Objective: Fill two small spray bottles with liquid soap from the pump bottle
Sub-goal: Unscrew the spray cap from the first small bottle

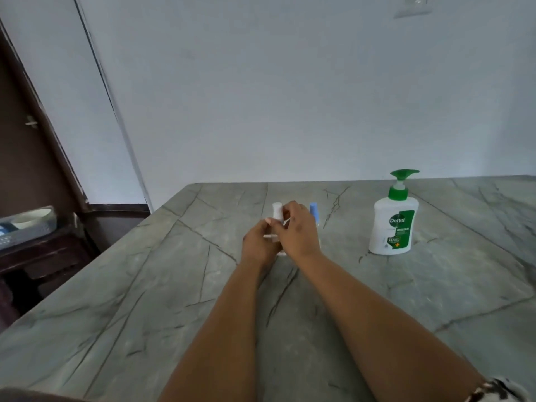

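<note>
Grey-green marble with dark veins forms the table [145,300], which runs up to a pale blue wall [290,97]. Landmark: the pump bottle [392,224], white with a green pump head and a green label, standing upright on the table toward its far right. Well to the left of the pump bottle, both hands meet over the table. The left hand [258,242] has its fingers curled round something small, most likely the body of a spray bottle, though the hands hide nearly all of it. The right hand [297,230], nearer the pump bottle, pinches a white cap [277,211] at its fingertips, with the cap standing up above the left hand. A thin white tube [270,236] pokes out leftward between the two hands. Just behind the right hand, between it and the pump bottle, a blue cap [313,208] shows; what lies beneath it is hidden by the hand. Far to the left of the pump bottle, beyond the table edge, a grey basket [43,224] with a white bowl [30,217] in it sits on dark wooden furniture beside a brown door [26,155]. A patterned sleeve [501,391] shows at the right forearm's lower end.
</note>
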The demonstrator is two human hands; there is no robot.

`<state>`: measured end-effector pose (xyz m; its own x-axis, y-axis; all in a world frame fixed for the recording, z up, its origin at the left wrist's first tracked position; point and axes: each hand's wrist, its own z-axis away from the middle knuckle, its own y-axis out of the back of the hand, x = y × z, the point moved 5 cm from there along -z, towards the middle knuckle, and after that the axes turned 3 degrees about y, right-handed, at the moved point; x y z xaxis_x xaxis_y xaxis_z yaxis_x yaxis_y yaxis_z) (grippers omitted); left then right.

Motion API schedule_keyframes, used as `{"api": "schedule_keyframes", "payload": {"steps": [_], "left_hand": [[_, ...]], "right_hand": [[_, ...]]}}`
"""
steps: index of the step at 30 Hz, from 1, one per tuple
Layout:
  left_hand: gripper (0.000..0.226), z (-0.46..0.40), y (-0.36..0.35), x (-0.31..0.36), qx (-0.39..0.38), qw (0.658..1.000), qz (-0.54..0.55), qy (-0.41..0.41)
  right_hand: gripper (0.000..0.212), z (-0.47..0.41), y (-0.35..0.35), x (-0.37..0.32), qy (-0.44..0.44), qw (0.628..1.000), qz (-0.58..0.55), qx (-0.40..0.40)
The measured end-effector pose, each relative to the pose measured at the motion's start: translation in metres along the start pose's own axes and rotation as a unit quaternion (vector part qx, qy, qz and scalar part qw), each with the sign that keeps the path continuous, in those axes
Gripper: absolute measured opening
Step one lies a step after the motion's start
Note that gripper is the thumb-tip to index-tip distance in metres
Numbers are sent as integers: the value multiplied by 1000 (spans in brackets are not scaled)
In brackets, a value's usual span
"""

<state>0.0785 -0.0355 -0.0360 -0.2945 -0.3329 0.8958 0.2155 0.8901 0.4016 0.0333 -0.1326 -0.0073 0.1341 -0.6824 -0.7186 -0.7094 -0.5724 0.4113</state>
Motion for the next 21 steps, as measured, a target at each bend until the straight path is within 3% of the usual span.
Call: {"api": "schedule_keyframes", "payload": {"steps": [9,13,16,21], "left_hand": [[24,-14,2,-4,-35,998,-38,-22],[24,-17,4,-7,-39,998,-33,-23],[31,-17,5,-9,-41,999,-7,-15],[43,-17,3,-11,-51,999,9,-5]], "right_hand": [[20,-10,-1,7,18,998,16,-49],[44,-5,-8,7,7,992,0,-130],[60,-2,-13,7,-1,993,-40,-113],[26,-6,-12,16,-51,995,-77,-32]]}}
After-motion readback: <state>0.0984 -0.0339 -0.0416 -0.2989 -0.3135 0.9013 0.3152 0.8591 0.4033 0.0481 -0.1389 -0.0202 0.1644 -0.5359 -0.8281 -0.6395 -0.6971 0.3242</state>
